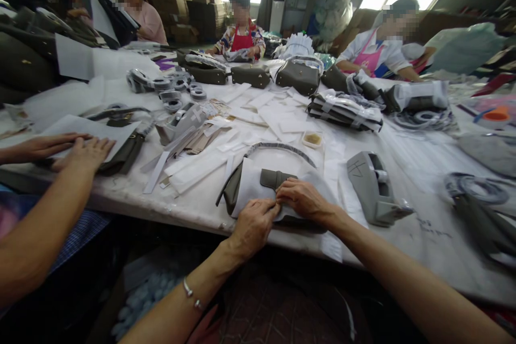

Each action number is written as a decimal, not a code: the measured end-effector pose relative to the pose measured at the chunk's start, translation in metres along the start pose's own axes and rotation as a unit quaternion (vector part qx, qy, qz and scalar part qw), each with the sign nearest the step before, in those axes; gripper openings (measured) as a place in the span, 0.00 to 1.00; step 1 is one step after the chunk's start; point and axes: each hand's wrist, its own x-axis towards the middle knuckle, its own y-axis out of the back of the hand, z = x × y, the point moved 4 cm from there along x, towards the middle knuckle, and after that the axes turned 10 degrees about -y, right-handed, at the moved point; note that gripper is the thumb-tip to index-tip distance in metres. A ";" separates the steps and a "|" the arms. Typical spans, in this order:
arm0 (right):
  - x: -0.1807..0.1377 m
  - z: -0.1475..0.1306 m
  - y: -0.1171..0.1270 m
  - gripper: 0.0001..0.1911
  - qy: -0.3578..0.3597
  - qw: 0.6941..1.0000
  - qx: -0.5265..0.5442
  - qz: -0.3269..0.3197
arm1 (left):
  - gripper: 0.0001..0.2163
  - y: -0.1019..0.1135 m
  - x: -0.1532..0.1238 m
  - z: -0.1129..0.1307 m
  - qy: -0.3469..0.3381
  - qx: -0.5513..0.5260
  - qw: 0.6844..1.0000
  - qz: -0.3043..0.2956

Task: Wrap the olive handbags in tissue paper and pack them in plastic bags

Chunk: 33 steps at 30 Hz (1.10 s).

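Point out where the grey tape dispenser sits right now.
In the head view, the grey tape dispenser stands on the white table, just right of the right hand on the olive handbag.

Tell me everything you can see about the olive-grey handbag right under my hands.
The handbag lies flat near the table's front edge, olive-grey, looking like smooth leather or imitation. A white sheet covers most of its face; a small closing tab pokes out over the sheet, and a thin curved handle arcs beyond it. The left hand pinches the sheet at the bag's lower middle, and the right hand presses beside it, below the tab.
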 end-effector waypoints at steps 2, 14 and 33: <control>0.000 -0.001 -0.003 0.06 -0.030 0.999 -0.003 0.010 | 0.18 0.000 0.000 -0.002 -0.019 0.001 1.000 -0.004; -0.002 0.000 -0.009 0.03 -0.147 0.982 0.091 0.069 | 0.17 0.038 0.011 -0.023 -0.159 0.019 0.979 -0.126; -0.003 -0.012 -0.018 0.06 -0.157 0.985 0.057 0.053 | 0.12 0.051 0.004 -0.052 -0.125 0.044 0.977 -0.165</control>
